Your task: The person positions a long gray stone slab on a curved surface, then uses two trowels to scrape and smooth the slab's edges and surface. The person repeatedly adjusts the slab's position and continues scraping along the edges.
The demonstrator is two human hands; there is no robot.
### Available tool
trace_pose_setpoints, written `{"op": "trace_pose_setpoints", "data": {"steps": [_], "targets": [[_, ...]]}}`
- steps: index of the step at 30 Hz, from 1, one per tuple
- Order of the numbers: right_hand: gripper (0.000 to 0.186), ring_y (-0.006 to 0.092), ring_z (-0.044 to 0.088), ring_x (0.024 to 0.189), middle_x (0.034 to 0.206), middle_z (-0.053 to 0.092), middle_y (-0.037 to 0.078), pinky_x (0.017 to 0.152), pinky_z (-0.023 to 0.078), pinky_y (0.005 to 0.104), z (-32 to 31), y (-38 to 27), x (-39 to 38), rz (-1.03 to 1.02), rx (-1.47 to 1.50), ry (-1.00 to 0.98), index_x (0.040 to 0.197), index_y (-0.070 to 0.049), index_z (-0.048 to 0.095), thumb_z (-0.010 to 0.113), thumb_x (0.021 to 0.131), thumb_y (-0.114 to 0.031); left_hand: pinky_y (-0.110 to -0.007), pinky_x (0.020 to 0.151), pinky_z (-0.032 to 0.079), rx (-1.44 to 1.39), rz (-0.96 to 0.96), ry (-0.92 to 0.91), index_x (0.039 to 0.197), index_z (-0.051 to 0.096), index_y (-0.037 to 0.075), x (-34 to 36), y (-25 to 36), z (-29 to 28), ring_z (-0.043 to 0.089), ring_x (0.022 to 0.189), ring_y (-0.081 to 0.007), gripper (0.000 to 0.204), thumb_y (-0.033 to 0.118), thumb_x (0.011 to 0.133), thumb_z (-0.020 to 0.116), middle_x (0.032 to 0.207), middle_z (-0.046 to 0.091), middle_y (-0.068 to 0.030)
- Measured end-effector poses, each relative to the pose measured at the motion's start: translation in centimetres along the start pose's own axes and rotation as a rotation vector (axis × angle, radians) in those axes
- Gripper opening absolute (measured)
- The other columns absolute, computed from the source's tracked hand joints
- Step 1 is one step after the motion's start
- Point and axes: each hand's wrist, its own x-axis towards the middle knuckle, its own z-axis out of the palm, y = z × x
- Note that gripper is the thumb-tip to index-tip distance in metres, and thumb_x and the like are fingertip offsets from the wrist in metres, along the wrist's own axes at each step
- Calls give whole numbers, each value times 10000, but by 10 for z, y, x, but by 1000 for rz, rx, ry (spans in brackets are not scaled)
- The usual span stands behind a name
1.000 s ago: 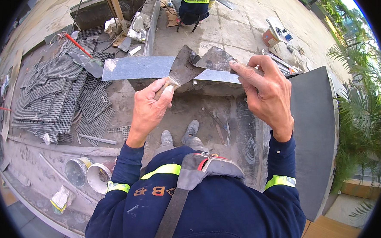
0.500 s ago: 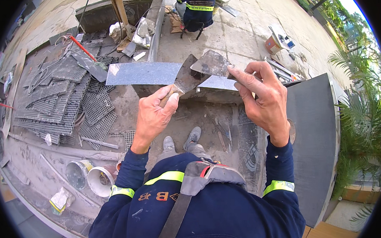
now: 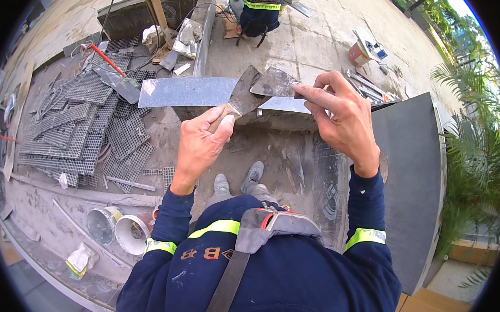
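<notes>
My left hand (image 3: 200,148) is closed around the wooden handle of a putty knife, its dirty metal blade (image 3: 244,94) pointing up and away from me. A second putty knife, with a wider stained blade (image 3: 275,81), is gripped by its handle in my right hand (image 3: 342,118), my index finger stretched along it. The two blades meet and appear to overlap at their edges, in front of my chest. Beyond and below them, a bluish-grey flat strip (image 3: 188,90) lies along a low ledge, partly hidden by the blades.
Stacked grey grid panels (image 3: 70,127) fill the left side, near a red-handled tool (image 3: 109,62). Two buckets (image 3: 133,233) stand at lower left. A large dark slab (image 3: 404,186) is on my right. A co-worker (image 3: 256,12) sits ahead, and an orange-brown bucket (image 3: 359,53) stands beyond.
My right hand has shifted slightly up and left, and more of its knife's handle shows. The left hand has barely moved; the blades still meet.
</notes>
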Motion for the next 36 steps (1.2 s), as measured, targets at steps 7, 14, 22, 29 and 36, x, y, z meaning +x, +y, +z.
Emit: {"op": "trace_pose_setpoints", "data": {"steps": [7,14,22,29,36], "targets": [[324,263,686,832,1015,668,29,719,546,393,-2,9,-3,-36,-21,-41,1153,-242,838,768,880,-82,-230,624,476,8,-9,-16,1308,748,-11,-1,-2,5,557,697,-25,376,227,1017,733,770,662,27],[362,251,687,826,1022,669,25,713,545,382,-10,9,-2,-27,-45,-20,1184,-237,831,769,867,-74,-226,623,470,9,-76,-48,1317,746,-10,6,2,9,554,694,-28,377,217,1016,743,778,661,30],[381,238,682,817,1021,664,10,706,541,367,-10,14,-2,0,47,44,1201,-251,829,767,869,-75,-222,632,486,-75,-52,-49,1323,740,-23,12,-4,10,588,697,-32,388,229,1029,731,822,691,26],[461,172,644,950,1102,654,42,838,534,320,-4,34,-5,67,474,-86,1260,-128,814,802,831,40,-223,608,469,-147,-203,-112,1319,740,-12,11,-10,4,598,694,-43,374,227,1032,722,816,680,21],[431,209,632,1038,1102,645,64,895,519,332,32,44,-17,179,527,74,1260,-138,810,784,865,34,-201,514,391,-465,-134,-174,1310,721,-10,3,-13,8,576,630,-40,367,221,1025,712,793,657,9]]}}
